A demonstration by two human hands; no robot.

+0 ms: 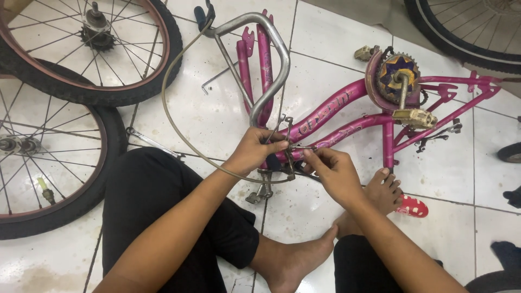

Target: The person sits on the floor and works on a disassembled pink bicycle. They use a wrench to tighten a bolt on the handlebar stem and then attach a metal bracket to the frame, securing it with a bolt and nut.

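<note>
wheels [65, 108] left, bike frame [347, 116] right, hands [296, 160] btwn

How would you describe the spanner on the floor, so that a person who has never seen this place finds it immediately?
Start from the two wheels lying at the left on the white tiled floor. Just right of the lower wheel's tyre, beside the seated person's black-clad knee, lies the slim silver spanner. Unlike the curved brake cable near it, it is straight, flat and shiny, with a ring end.
</note>
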